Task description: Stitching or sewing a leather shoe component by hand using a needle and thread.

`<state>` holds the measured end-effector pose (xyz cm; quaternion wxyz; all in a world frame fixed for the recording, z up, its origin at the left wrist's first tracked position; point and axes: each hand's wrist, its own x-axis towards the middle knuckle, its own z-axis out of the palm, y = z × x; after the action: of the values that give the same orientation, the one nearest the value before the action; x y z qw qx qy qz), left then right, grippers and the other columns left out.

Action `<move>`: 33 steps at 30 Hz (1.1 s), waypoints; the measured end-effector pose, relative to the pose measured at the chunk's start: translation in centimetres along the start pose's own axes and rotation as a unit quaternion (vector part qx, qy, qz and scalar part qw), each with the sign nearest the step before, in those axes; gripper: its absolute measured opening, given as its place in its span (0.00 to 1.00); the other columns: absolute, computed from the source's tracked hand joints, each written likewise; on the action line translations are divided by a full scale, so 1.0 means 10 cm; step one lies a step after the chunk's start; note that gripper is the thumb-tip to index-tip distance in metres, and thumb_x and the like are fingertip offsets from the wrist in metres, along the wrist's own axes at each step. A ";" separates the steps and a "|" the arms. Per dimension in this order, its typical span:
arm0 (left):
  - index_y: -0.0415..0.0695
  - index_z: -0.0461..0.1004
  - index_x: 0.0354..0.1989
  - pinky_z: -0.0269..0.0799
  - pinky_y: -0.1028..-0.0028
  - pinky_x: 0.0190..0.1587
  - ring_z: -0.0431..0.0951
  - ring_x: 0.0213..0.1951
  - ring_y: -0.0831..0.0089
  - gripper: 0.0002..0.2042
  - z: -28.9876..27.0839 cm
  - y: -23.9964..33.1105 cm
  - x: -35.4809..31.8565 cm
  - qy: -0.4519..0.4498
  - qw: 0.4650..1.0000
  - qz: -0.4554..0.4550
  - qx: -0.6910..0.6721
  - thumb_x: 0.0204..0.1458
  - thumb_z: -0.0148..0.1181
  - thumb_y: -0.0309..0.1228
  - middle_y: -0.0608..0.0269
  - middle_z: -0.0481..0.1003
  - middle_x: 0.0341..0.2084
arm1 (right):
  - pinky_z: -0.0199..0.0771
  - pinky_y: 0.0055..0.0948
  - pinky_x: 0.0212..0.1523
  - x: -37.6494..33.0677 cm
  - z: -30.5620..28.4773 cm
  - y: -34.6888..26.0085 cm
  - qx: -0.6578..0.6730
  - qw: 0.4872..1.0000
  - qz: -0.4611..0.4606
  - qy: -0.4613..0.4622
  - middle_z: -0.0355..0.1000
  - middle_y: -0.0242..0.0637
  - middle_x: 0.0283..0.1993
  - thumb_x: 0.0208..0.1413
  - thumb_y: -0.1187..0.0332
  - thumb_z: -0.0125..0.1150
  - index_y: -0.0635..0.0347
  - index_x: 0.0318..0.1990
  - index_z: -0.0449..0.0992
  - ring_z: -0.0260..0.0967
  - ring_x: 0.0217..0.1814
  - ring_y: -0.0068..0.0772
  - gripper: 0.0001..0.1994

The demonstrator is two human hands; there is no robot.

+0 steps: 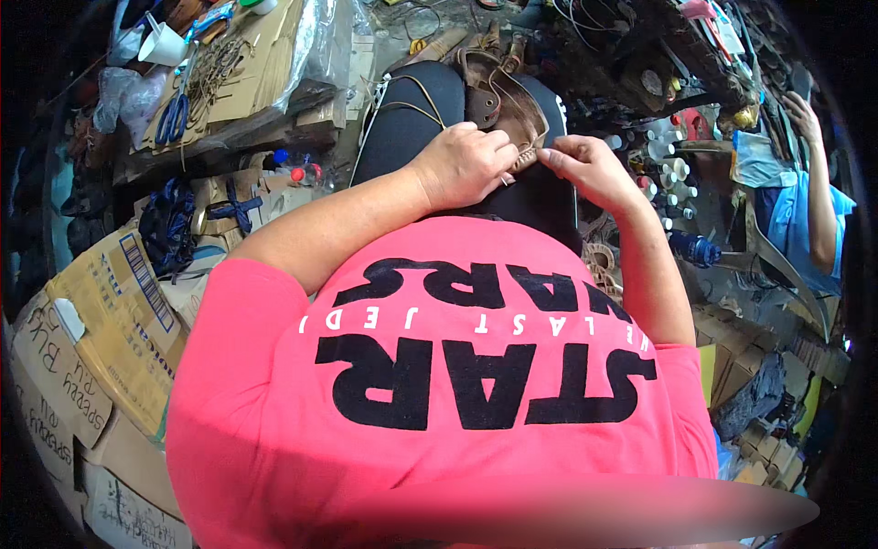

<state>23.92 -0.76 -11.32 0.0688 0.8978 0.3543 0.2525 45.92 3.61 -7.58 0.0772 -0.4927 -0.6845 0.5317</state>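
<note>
A brown leather sandal piece [498,96] with straps lies on my lap, which is covered by dark trousers [402,119]. My left hand [462,165] is closed over the near end of the leather piece, pinching a light braided strip [524,157]. Just to its right, my right hand [581,165] pinches the same strip with its fingertips. Both hands almost touch each other. A thin tan cord [412,105] runs across my left knee. My pink shirt with black lettering [439,384] fills the lower half of the view.
Cardboard boxes [101,311] are stacked at the left. A cluttered bench at upper left holds blue scissors [172,117], cords and a white cup [163,44]. Small white bottles [663,165] stand at the right. Another person in a blue shirt [805,210] works at far right.
</note>
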 end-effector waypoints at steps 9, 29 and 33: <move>0.46 0.78 0.32 0.69 0.72 0.41 0.74 0.35 0.65 0.06 -0.29 -0.31 0.28 0.040 0.964 -0.118 -0.234 0.47 0.60 0.32 0.60 0.72 0.30 | 0.58 0.20 0.27 -0.53 -0.34 -0.06 0.117 0.992 -0.027 0.047 0.61 0.23 0.22 0.56 0.68 0.56 0.64 0.25 0.71 0.56 0.27 0.15 0.11; 0.40 0.77 0.34 0.71 0.76 0.39 0.75 0.32 0.78 0.07 -0.05 -0.69 0.71 -0.235 0.865 -0.144 -0.420 0.46 0.60 0.26 0.65 0.78 0.28 | 0.68 0.27 0.30 -0.11 0.02 -0.25 -0.209 0.964 -0.081 0.142 0.70 0.41 0.26 0.46 0.69 0.63 0.55 0.36 0.80 0.70 0.27 0.32 0.08; 0.40 0.78 0.34 0.71 0.77 0.39 0.75 0.31 0.79 0.07 -0.08 -0.66 0.75 -0.241 0.869 -0.155 -0.403 0.46 0.59 0.25 0.66 0.78 0.28 | 0.69 0.28 0.30 -0.13 0.17 -0.06 -0.144 0.965 -0.077 0.204 0.71 0.40 0.27 0.45 0.69 0.63 0.54 0.35 0.80 0.71 0.28 0.35 0.08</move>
<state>24.25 9.08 -9.59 0.5465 0.7583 0.3289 0.1350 45.14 1.60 -7.24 0.1840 -0.5427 -0.7594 0.3081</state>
